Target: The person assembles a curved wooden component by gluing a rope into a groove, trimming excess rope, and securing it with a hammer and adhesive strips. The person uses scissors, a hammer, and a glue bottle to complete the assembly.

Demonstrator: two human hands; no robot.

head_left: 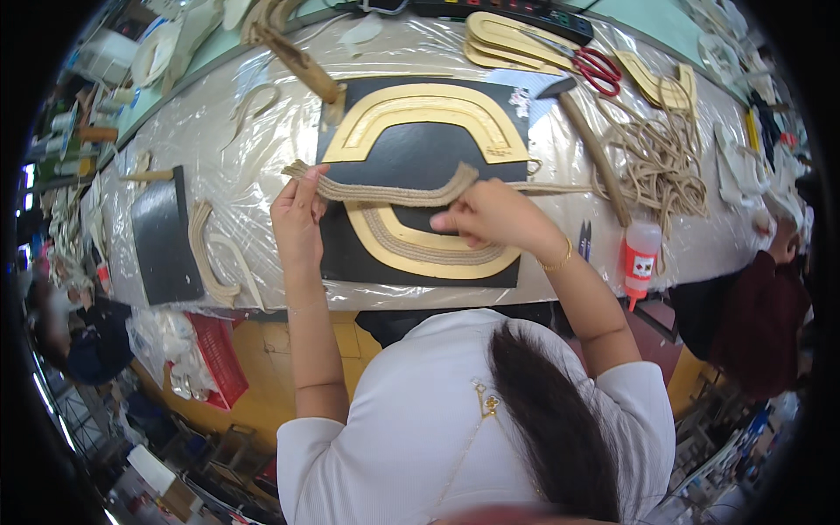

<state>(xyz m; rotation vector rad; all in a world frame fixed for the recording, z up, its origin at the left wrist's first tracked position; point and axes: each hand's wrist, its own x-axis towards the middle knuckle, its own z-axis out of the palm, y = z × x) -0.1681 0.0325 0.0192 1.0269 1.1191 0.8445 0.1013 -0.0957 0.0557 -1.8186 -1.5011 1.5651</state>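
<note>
Head view: left hand [297, 219] pinching one end of a braided jute strip [385, 192], fingers together on it; right hand [490, 217] pinching the other end, near the strip's upturned bend. Strip held just above the black board [420, 157] on the plastic-covered desk [219, 140], between two tan U-shaped templates [429, 109]. Probably best kept taut and flat, following the lower template's [429, 254] curve. Glue bottle [641, 249] and red scissors [598, 68] nearby.

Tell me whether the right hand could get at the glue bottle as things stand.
Probably yes. The glue bottle stands upright just right of the right hand, with only plastic-covered table between them. But that hand holds the braided jute strip, so it would have to let go first.
</note>
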